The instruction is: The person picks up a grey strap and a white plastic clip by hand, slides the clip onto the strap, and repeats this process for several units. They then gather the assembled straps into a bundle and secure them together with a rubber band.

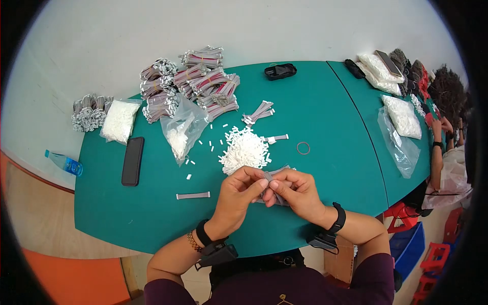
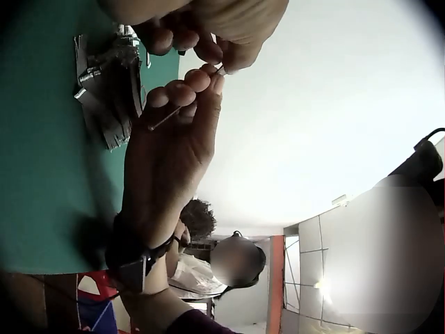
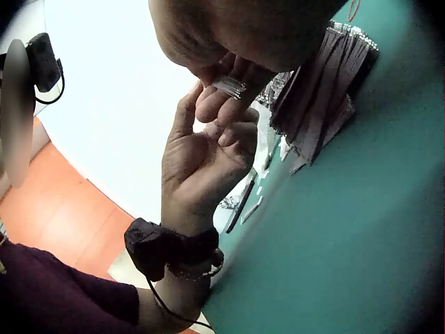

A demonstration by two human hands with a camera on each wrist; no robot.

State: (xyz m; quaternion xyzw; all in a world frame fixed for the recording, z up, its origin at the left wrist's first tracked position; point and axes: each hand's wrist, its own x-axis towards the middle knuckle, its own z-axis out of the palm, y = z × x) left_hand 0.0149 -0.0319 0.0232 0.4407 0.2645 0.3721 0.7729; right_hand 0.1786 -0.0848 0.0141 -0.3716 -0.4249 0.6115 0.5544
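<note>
In front of the torso, a short grey ribbon cable [image 1: 268, 176] spans the meeting fingertips of both hands. My left hand [image 1: 238, 195] pinches it between thumb and fingers. Gripping it from the other side is my right hand [image 1: 301, 194], thumb on top. The right wrist view shows the cable's end with fine metal tips [image 3: 231, 87] poking out at the right hand's fingers. Beneath the hands lies a stack of grey ribbon cables [image 3: 323, 94]. Just beyond the fingers is a heap of small white connector housings [image 1: 244, 151].
Cable bundles [image 1: 208, 81] and a bag of white parts [image 1: 120, 121] stand at the back left. A phone [image 1: 132, 161], a lone cable [image 1: 193, 195] and an open plastic bag [image 1: 180, 134] lie left; a rubber band [image 1: 303, 148] lies right. Another person [image 1: 442, 157] sits far right.
</note>
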